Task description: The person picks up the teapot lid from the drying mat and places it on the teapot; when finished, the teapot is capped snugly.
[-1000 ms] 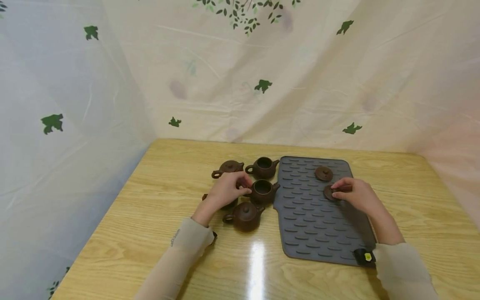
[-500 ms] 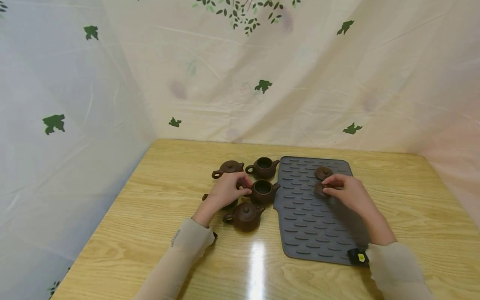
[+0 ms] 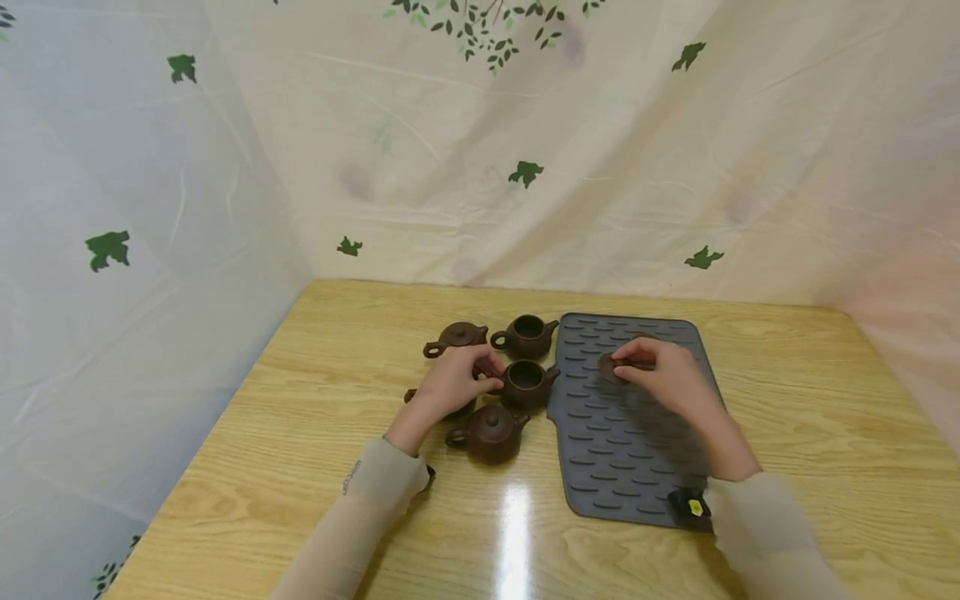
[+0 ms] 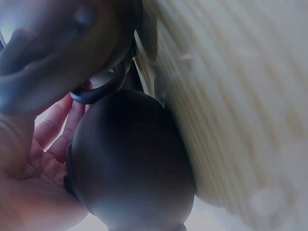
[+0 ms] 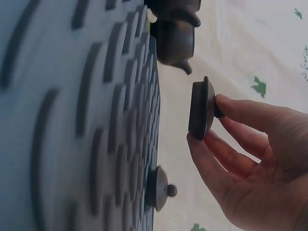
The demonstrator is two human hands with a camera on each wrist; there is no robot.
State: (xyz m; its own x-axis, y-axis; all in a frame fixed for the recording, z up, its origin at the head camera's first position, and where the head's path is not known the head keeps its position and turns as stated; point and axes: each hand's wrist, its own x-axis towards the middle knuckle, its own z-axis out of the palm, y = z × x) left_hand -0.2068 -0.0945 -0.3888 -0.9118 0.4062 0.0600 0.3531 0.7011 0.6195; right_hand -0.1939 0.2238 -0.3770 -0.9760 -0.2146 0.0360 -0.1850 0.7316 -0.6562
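Observation:
My left hand (image 3: 456, 382) pinches the handle of a small dark brown teapot (image 3: 522, 393), whose top is uncovered and whose spout points right. In the left wrist view, the fingers meet a handle loop (image 4: 102, 92) behind a nearer rounded teapot (image 4: 132, 163). Over the grey ridged mat (image 3: 600, 442), my right hand (image 3: 667, 379) holds a round brown teapot lid (image 5: 202, 108) by its knob, with the lid clear of the mat. A second lid (image 5: 161, 188) lies knob up on the mat, mostly covered by the right hand in the head view.
Behind stands another uncovered teapot (image 3: 527, 337), with a lidded teapot (image 3: 461, 335) to its left. A lidded teapot (image 3: 492, 435) sits in front. One more teapot (image 3: 459, 410) is partly hidden under the left hand. Printed cloth (image 3: 450, 217) hangs behind the wooden table (image 3: 300, 400).
My right hand has carried the lid leftward across the mat, toward the teapots, and now covers most of the second lid. The left hand and the teapots have stayed in place.

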